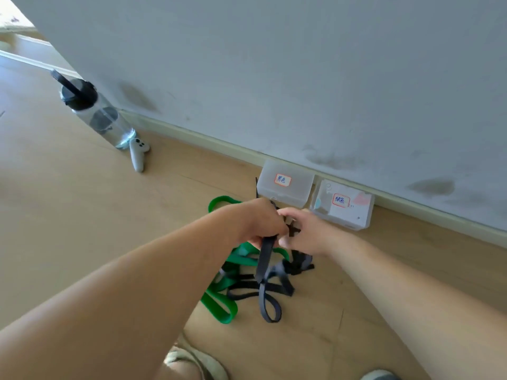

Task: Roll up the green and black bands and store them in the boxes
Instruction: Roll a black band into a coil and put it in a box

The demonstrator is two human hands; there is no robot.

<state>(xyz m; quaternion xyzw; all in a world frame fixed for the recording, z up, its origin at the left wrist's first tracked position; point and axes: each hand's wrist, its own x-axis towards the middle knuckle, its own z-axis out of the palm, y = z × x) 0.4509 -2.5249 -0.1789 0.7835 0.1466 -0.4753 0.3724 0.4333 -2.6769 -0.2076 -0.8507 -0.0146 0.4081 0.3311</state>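
Note:
A black band (265, 272) hangs from my two hands down to a tangled pile on the wooden floor. My left hand (260, 220) grips its upper part, and my right hand (307, 231) pinches a small black coil of it right beside the left. Under the black loops lies a green band (219, 303), part of it showing behind my left wrist. Two closed translucent boxes stand against the wall: one (285, 185) with a red-framed label, and to its right another (343, 207) with a similar label.
A clear water bottle (96, 111) with a black lid stands at the wall's corner to the left, with a white game controller (137, 156) lying beside it. The wall (301, 78) runs along the back. Sandalled feet (192, 363) show at the bottom edge.

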